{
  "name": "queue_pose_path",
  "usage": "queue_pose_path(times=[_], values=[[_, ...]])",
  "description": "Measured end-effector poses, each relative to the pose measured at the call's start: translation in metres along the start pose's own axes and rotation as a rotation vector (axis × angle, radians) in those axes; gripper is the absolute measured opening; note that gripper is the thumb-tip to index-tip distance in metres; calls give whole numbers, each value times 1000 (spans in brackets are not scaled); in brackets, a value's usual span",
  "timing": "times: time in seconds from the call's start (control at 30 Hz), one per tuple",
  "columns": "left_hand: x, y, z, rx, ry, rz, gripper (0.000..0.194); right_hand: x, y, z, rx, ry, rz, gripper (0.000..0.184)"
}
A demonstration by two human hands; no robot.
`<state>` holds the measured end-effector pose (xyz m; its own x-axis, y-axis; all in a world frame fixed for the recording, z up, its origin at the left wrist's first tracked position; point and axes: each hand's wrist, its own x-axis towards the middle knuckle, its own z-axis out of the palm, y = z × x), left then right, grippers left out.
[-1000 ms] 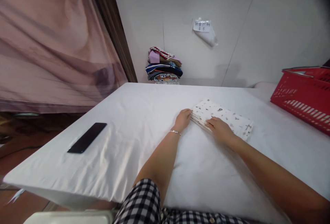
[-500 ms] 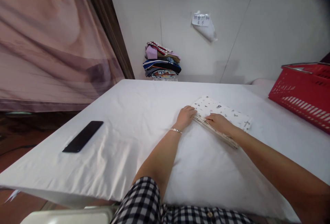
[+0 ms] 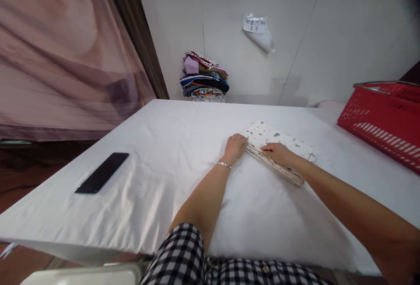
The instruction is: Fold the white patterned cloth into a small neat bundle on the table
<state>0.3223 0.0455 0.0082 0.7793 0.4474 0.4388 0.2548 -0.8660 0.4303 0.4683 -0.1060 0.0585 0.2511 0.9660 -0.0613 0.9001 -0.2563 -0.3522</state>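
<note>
A white cloth (image 3: 267, 133) with small dark and grey prints lies on the table, right of centre. Its near side is gathered into narrow stacked pleats (image 3: 280, 169) running diagonally. At the upper left end of the pleats, my left hand (image 3: 235, 147), with a bracelet on the wrist, has its fingers closed on the cloth. My right hand (image 3: 278, 153) rests midway along the same folded strip, thumb and fingers closed on it. Parts of the cloth are hidden under the right hand and forearm. The lower right end of the pleats sticks out below the right wrist.
White fabric covers the table (image 3: 183, 145). A black phone-like slab (image 3: 103, 172) lies at the left. A red plastic basket (image 3: 383, 123) stands at the right edge. Beyond the far edge is a stack of folded fabrics (image 3: 205, 77); a pink curtain (image 3: 65, 57) hangs left.
The view has shifted slightly. Both hands stay on the pleated cloth in nearly the same places. The lower right end of the pleats looks a little more spread.
</note>
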Motion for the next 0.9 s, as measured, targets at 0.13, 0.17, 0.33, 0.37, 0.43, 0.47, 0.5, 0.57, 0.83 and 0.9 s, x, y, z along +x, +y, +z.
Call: queue_pose_path(times=[0.13, 0.17, 0.33, 0.37, 0.43, 0.47, 0.5, 0.57, 0.83, 0.9], values=[[2, -2, 2, -45, 5, 38, 27, -1, -6, -1, -149, -29, -68, 17], [2, -2, 3, -53, 7, 45, 29, -1, -8, 0, -185, -34, -74, 17], [2, -2, 4, -59, 7, 59, 29, 0, -15, 0, -258, -36, -51, 21], [2, -2, 4, -60, 6, 60, 29, 0, -15, -1, -256, -39, -50, 21], [2, -1, 3, -63, 1, 65, 33, -1, -15, -2, -253, -48, -60, 22], [1, -1, 3, -62, -2, 69, 35, -1, -15, -2, -257, -51, -64, 21], [1, 0, 3, -60, -6, 70, 37, -2, -16, -2, -266, -54, -64, 21], [0, 1, 2, -54, -13, 63, 39, -4, -19, -2, -300, -54, -52, 19], [0, 3, 1, -49, -16, 31, 40, -7, -35, 4, -388, -29, 50, 31], [-1, 4, 0, -43, -18, 26, 39, -7, -35, 3, -351, -2, 54, 35]])
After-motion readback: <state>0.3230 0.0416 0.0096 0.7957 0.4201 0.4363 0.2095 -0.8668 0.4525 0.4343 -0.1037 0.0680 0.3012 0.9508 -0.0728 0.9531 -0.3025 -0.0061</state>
